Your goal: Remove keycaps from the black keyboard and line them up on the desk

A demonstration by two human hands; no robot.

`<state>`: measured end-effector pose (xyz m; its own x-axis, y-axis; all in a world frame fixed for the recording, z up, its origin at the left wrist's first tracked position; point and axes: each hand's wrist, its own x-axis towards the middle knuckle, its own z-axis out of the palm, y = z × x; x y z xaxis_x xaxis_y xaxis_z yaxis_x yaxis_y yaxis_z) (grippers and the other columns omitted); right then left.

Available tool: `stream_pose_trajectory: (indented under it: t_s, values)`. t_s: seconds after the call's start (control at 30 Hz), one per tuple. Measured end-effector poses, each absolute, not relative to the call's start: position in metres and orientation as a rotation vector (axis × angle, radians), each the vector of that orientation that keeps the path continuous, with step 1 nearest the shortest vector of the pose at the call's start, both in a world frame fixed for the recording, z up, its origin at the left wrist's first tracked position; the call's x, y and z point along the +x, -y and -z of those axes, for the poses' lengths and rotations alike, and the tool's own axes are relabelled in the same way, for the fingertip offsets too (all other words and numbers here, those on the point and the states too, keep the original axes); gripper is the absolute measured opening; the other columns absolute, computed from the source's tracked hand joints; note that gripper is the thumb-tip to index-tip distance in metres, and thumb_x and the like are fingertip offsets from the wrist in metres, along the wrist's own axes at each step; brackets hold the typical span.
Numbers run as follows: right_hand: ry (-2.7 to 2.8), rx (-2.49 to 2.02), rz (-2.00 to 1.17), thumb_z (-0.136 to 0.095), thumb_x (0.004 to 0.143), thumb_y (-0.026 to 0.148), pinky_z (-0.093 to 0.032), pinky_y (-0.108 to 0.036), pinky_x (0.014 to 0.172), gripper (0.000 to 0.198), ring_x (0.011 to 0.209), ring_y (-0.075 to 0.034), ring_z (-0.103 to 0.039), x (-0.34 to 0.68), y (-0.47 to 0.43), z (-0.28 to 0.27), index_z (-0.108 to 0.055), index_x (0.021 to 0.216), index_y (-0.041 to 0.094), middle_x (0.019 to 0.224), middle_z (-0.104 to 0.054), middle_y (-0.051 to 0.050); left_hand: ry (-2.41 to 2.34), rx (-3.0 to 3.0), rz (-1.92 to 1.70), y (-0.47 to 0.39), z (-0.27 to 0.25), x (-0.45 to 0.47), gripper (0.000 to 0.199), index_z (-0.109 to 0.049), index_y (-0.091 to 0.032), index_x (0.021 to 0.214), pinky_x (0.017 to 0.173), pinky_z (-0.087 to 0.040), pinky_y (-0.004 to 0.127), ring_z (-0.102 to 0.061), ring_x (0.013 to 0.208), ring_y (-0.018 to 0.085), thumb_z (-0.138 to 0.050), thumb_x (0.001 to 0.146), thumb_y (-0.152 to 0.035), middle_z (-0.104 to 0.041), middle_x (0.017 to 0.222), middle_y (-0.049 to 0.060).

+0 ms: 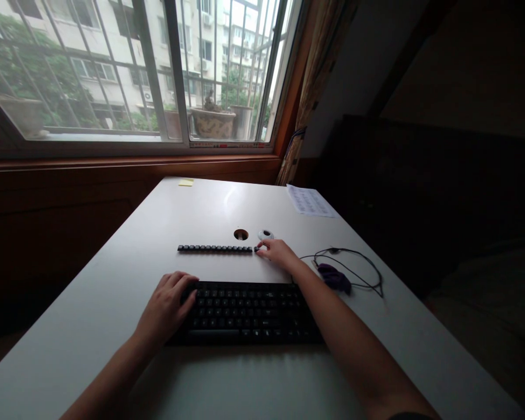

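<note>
Left hand (168, 306) flat, fingers spread, on keyboard (249, 312) left end. Beyond keyboard, right hand (277, 252) fingers pinched on keycap (257, 249) ending keycap row (214, 248).

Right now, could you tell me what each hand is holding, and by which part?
The right hand pinches a keycap at the row's end; the left hand rests on the keyboard.
</note>
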<state>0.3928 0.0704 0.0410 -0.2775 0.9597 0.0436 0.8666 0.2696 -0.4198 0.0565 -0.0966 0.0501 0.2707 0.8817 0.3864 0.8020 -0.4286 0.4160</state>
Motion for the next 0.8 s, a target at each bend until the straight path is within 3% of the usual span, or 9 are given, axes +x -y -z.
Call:
stream_pose_trajectory:
  t_s: [0.8]
  values:
    - [2.286, -1.66, -0.519, -0.067, 0.081, 0.034, -0.039, -0.022, 0.062, 0.027, 0.065, -0.014, -0.059, 0.3894, -0.0698, -0.0435, -0.073, 0.105, 0.022, 0.074, -0.069, -0.001, -1.584, 2.399, -0.883, 0.0977, -0.0514, 0.0574, 0.018, -0.06, -0.025, 0.108, 0.09, -0.048, 0.046, -0.054, 0.101, 0.026, -0.053, 0.092, -0.023, -0.061, 0.107, 0.005]
